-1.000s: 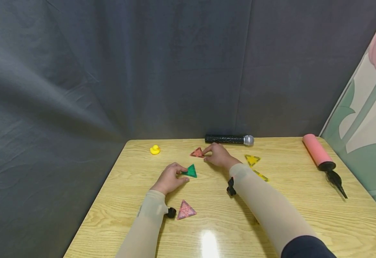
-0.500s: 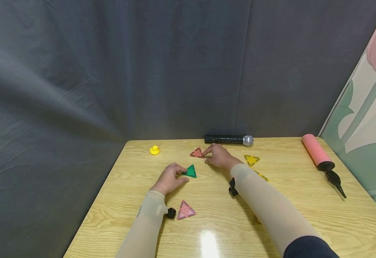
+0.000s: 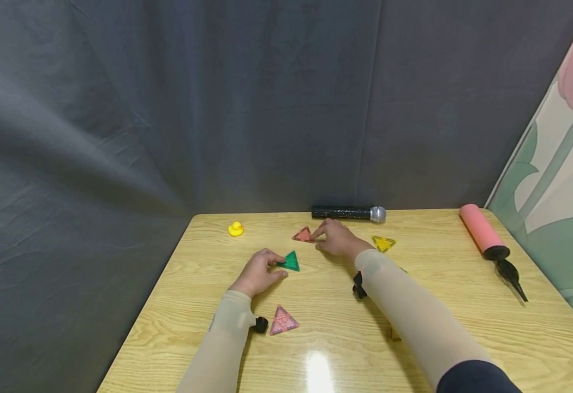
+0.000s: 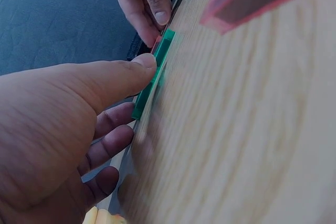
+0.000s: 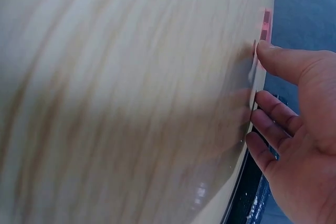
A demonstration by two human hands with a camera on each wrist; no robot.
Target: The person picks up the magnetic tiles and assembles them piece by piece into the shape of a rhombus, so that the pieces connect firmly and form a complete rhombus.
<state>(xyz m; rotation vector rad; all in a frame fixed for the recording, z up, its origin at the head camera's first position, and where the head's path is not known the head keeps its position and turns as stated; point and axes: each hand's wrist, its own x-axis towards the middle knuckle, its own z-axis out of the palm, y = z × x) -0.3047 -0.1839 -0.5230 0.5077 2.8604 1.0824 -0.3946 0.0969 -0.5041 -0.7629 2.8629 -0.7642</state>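
Flat on the table [image 3: 208, 305] lies a green triangular tile [image 3: 291, 261]. The index finger of my left hand [image 3: 258, 272] rests on its left corner, while the thumb stays lower and apart from it in the head view. Farther back, the index fingertip of my right hand [image 3: 338, 238] touches the right corner of a red triangular tile [image 3: 302, 235]. The right thumb is spread away below that tile. In the left wrist view, the green tile [image 4: 167, 43] shows edge-on behind the left thumb. The right wrist view shows the red tile [image 5: 266, 22] beyond the right thumb.
A pink triangular tile [image 3: 284, 321] lies near the left wrist. Behind the right forearm is a yellow triangular tile [image 3: 383, 243]. A rubber duck [image 3: 236, 229] and a black microphone [image 3: 342, 212] sit at the back. A pink balloon pump [image 3: 483, 229] lies far right.
My right hand has shifted slightly right, and the red tile has slid right with its fingertip over the last half second. The left hand and green tile have hardly moved.
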